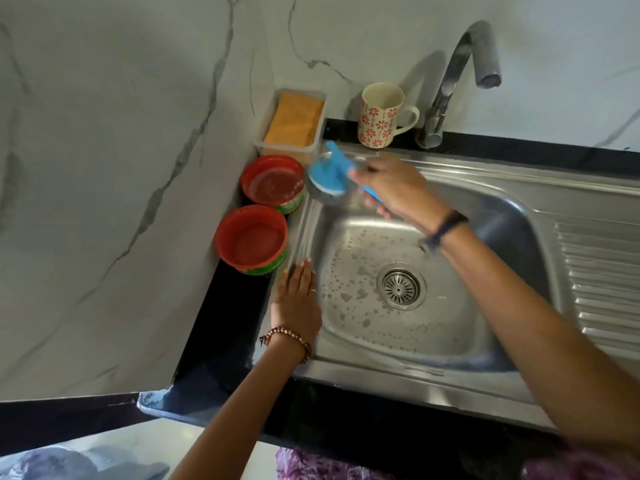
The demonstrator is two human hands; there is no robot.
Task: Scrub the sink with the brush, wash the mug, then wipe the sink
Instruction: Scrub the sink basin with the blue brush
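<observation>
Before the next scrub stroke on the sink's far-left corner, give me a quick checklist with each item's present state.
1. Brush gripped by right hand: ok.
2. Bristles touching the sink: cannot tell, blurred.
3. Left hand flat on the sink's left rim, out of the brush's way: ok.
4. Mug upright on the ledge behind the basin: ok.
5. Faucet off: ok, no stream visible.
6. Drain unblocked: ok.

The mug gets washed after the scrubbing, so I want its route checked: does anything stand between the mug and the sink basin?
Nothing visible does. The mug stands upright on the dark ledge behind the sink, left of the faucet. The right hand, gripping the blue brush, is at the basin's back-left corner, beside that path.
</observation>
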